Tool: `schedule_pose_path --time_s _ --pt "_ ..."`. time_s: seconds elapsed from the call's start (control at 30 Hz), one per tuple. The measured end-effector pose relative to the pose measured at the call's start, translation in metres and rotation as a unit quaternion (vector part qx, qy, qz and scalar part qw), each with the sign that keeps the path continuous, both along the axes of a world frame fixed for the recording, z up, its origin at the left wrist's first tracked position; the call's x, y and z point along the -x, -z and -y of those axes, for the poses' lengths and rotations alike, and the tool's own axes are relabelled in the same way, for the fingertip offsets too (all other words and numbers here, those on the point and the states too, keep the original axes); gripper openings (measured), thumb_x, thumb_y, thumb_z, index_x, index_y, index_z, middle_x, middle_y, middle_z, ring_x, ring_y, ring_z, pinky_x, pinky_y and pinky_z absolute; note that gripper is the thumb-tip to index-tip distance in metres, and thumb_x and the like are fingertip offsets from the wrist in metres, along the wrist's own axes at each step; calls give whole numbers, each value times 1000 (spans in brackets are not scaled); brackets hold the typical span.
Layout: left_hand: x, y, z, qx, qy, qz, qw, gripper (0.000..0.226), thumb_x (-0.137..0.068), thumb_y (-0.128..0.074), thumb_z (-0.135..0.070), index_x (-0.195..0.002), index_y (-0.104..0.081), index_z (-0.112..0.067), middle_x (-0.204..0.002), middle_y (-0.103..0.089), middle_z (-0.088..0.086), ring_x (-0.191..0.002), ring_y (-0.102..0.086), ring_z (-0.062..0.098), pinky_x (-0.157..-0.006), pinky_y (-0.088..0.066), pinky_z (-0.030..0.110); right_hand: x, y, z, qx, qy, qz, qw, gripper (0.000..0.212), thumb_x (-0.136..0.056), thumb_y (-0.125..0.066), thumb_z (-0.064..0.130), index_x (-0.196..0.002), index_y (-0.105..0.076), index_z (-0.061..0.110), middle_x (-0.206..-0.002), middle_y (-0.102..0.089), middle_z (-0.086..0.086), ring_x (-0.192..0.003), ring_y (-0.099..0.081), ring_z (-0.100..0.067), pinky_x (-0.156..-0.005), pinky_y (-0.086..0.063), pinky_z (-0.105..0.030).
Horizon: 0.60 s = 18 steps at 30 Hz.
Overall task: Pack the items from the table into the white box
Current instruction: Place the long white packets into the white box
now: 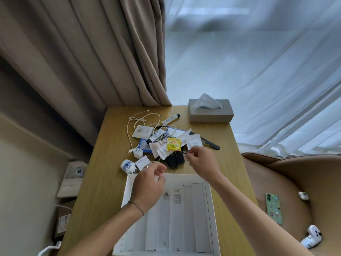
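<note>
The white box (127, 191) lies open at the table's near edge, with white strips lining its floor. Beyond it is a pile of items: a yellow tea bag (173, 144), white sachets (143, 131), two small tubes (170, 119), a white cable (136, 119), a white charger plug (138, 152), a black adapter (175, 159), a black comb (210, 144), a blue-edged case (144, 145), a white card (142, 162) and a blue-patterned adapter (128, 166). My left hand (149, 183) hovers over the box's far edge, fingers loosely curled, holding nothing I can see. My right hand (202, 162) pinches something thin at the pile's near edge.
A grey tissue box (211, 112) stands at the table's far right corner. Curtains hang behind the table. To the right is a tan armchair (295, 182) with a green phone (273, 207), an earbud case (303, 195) and a white gadget (311, 239) on its seat.
</note>
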<state>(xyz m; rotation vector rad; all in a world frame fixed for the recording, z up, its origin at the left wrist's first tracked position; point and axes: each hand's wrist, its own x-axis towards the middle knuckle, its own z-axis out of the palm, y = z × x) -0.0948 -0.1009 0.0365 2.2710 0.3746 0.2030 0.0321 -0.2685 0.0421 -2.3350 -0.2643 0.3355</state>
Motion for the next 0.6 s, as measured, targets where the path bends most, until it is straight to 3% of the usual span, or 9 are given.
schedule_pose_path --time_s 0.13,0.27,0.37,0.5,0.6 --pt "-32 -8 -16 -18 -8 14 1000 25 -87 -60 -4 -98 -70 -24 -95 -68 -12 -90 -59 -6 -70 -41 1 -44 11 -17 22 -23 10 999 13 -90 -62 20 -89 -75 22 -74 -65 16 -69 -62 -5 -52 -40 -21" --pt "-60 -2 -30 -48 -4 -16 999 24 -88 -60 -5 -97 -69 -26 -96 -65 -12 -89 -59 0 -66 -37 2 -83 34 -38 64 -47 11 997 21 -87 -60 12 -95 -78 20 -94 -75 4 -84 -66 -12 -65 -50 -26" --pt "-71 8 -38 -40 -11 -40 998 26 -84 -60 -2 -93 -70 -24 -93 -65 -12 -88 -59 -2 -65 -36 0 -107 56 -50 112 -77 12 991 36 -83 -59 1 -111 -72 19 -109 -73 0 -101 -65 -19 -78 -52 -32" --pt "-73 20 -47 -33 -13 -58 998 29 -84 -60 -3 -89 -66 -31 -91 -63 -19 -90 -55 -10 -69 -37 -1 -133 78 -66 188 -138 33 972 62 -77 -57 -4 -134 -58 20 -129 -65 -4 -113 -60 -28 -84 -51 -37" --pt "-75 27 -55 -29 -13 -79 996 30 -85 -60 -4 -89 -64 -33 -93 -60 -18 -91 -56 -2 -69 -37 2 -145 93 -76 245 -209 61 945 64 -77 -62 0 -137 -55 21 -133 -60 -4 -111 -61 -31 -79 -54 -40"
